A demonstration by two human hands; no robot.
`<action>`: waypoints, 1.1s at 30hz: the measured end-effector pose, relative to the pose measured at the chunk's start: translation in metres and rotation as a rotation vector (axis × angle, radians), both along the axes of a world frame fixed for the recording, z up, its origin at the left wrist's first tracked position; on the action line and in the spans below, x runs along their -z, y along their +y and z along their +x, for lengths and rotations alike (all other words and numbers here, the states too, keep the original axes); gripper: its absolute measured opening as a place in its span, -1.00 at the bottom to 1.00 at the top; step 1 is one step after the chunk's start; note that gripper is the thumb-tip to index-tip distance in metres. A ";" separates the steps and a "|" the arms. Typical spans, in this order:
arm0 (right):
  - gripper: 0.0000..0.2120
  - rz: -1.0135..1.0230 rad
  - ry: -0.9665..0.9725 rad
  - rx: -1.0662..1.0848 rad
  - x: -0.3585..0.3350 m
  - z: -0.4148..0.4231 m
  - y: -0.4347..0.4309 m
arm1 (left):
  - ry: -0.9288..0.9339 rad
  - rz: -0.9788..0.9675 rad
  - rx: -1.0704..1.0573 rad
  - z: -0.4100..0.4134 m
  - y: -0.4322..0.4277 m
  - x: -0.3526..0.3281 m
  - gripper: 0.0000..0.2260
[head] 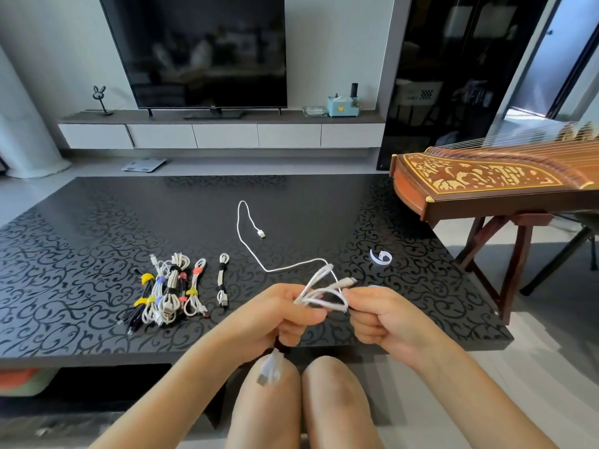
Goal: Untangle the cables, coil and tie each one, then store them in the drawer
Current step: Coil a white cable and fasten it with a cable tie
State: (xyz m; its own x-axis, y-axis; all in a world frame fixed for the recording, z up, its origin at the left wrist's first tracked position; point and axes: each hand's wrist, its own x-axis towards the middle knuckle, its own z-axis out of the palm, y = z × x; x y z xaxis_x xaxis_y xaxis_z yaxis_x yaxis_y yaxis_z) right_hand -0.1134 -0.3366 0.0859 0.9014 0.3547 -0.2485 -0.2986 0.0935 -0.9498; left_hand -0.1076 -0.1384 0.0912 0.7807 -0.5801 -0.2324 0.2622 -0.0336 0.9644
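Black patterned table [97,222], left hand [285,314] and right hand [384,319], each grip curled round white cable [319,280], tied bundles [168,290] nearby

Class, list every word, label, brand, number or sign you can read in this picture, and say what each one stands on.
Nothing here can be read as text.
Television: a small mark on its lower edge, too small to read.
Blue box on the shelf: a small yellow mark, too small to read.
Zither: inlaid ornament only, no letters that I can make out.
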 end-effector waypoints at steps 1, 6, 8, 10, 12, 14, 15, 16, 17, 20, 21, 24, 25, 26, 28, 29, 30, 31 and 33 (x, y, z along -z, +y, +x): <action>-0.78 0.057 0.036 0.064 0.001 -0.001 -0.004 | 0.099 -0.093 -0.044 0.001 0.001 0.003 -0.72; -0.86 0.526 0.002 0.326 -0.005 -0.009 -0.003 | 0.317 -0.259 -0.287 0.006 -0.010 0.016 -0.69; -0.86 0.563 -0.099 0.265 -0.009 -0.011 0.015 | 0.199 -0.048 -0.318 0.008 -0.026 0.019 -0.74; -0.84 0.331 -0.215 0.242 -0.008 -0.014 0.033 | 0.010 0.176 -0.286 0.006 -0.037 0.017 -0.67; -0.82 0.077 -0.302 0.254 -0.003 -0.016 0.042 | -0.219 0.219 -0.311 -0.001 -0.039 0.017 -0.54; -0.81 -0.039 -0.336 0.251 0.001 -0.019 0.045 | -0.409 0.314 -0.339 -0.012 -0.037 0.016 -0.43; -0.81 -0.076 -0.350 0.249 0.002 -0.021 0.045 | -0.478 0.357 -0.359 -0.016 -0.035 0.018 -0.42; -0.82 -0.106 -0.359 0.259 0.003 -0.022 0.046 | -0.516 0.375 -0.386 -0.016 -0.037 0.020 -0.42; -0.84 -0.130 -0.371 0.280 0.005 -0.024 0.047 | -0.518 0.359 -0.421 -0.017 -0.037 0.022 -0.44; -0.81 -0.250 -0.487 0.337 0.009 -0.031 0.050 | -0.465 0.263 -0.563 -0.014 -0.039 0.023 -0.55; -0.76 -0.280 -0.528 0.327 0.010 -0.035 0.049 | -0.447 0.243 -0.604 -0.013 -0.038 0.024 -0.57; -0.63 -0.287 -0.590 0.256 0.011 -0.050 0.045 | -0.382 0.199 -0.647 -0.011 -0.036 0.023 -0.61; -0.63 -0.300 -0.592 0.269 0.012 -0.054 0.044 | -0.377 0.199 -0.651 -0.011 -0.036 0.023 -0.62; -0.67 -0.319 -0.588 0.313 0.013 -0.057 0.043 | -0.384 0.213 -0.658 -0.011 -0.037 0.022 -0.62; -0.73 -0.356 -0.589 0.450 0.016 -0.062 0.044 | -0.413 0.236 -0.678 -0.012 -0.040 0.020 -0.59; -0.75 -0.370 -0.593 0.516 0.017 -0.064 0.045 | -0.417 0.222 -0.686 -0.013 -0.041 0.018 -0.56; -0.76 -0.366 -0.581 0.566 0.018 -0.066 0.046 | -0.403 0.188 -0.686 -0.014 -0.041 0.015 -0.55; -0.80 -0.324 -0.544 0.601 0.019 -0.067 0.046 | -0.377 0.143 -0.678 -0.014 -0.042 0.013 -0.55; -0.87 -0.147 -0.409 0.607 0.020 -0.066 0.043 | -0.322 0.060 -0.635 -0.014 -0.040 0.010 -0.52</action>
State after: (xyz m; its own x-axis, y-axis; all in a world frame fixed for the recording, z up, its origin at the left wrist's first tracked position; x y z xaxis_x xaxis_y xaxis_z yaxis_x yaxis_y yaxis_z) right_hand -0.1792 -0.2937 0.0658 0.9589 -0.2454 0.1425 0.1452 -0.0071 -0.9894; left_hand -0.1213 -0.1785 0.0816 0.9987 0.0162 0.0488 -0.0484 -0.0242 0.9985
